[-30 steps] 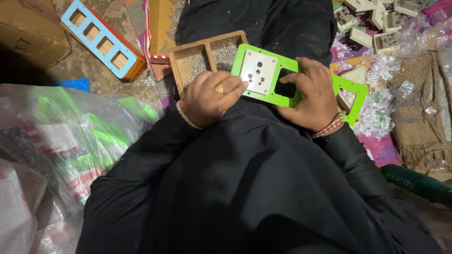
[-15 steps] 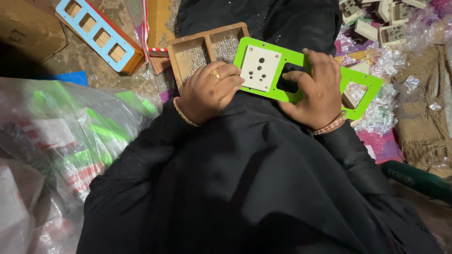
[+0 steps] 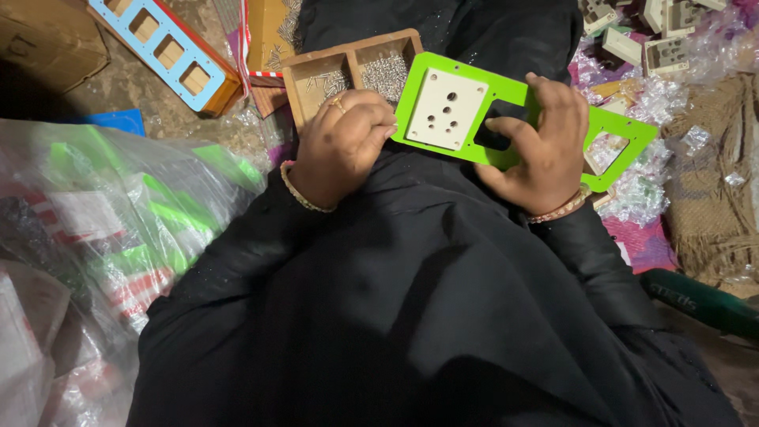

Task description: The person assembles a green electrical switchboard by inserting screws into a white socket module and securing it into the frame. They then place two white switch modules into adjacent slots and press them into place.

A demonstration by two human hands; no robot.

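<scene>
Now right hand (image 3: pixel 538 150) grips green plate (image 3: pixel 518 99), left hand (image 3: pixel 340 146) fisted

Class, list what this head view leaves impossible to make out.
1. Left hand: curled fingers hide whether anything is pinched.
2. Green plate: right hand covers its middle opening.
3. Wooden tray: its small metal bits are too tiny to identify.

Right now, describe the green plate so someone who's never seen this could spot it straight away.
Start at the black lap filling the middle. At its top edge the right hand grips the green plate, just right of the wooden screw tray. It is the only bright green panel in hand, with a cream socket block in one cutout; the blue frame lies apart, top left.
</scene>
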